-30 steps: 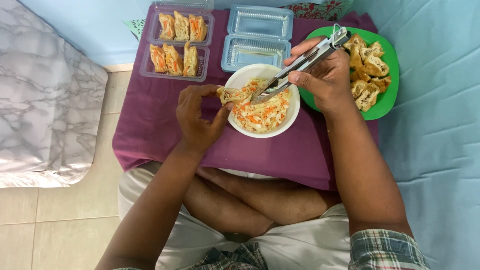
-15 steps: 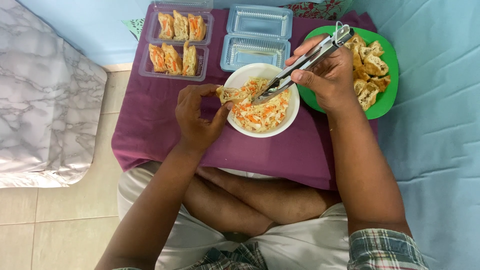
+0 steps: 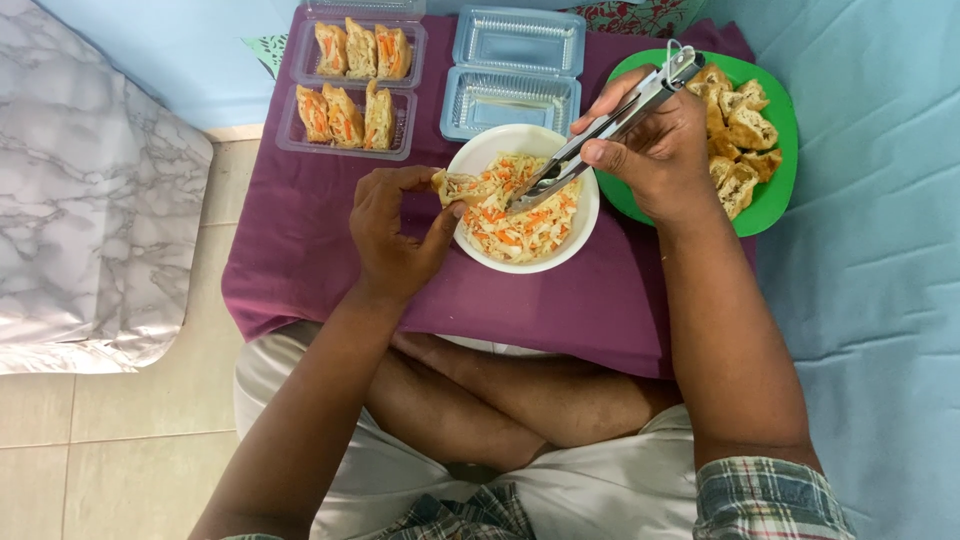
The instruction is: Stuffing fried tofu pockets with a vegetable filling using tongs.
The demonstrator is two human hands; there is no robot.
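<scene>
Metal tongs [image 3: 610, 125] gripped in my right hand [image 3: 660, 160], tips in slaw bowl [image 3: 585, 215]. Left hand [image 3: 395, 235] pinches soft, fragile tofu pocket [image 3: 462, 185] at bowl's 9 o'clock; hold sides lightly.

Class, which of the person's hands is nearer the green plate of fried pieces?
Right. The right hand, holding metal tongs, overlaps the green plate's near edge; the left hand is beyond the white bowl.
</scene>
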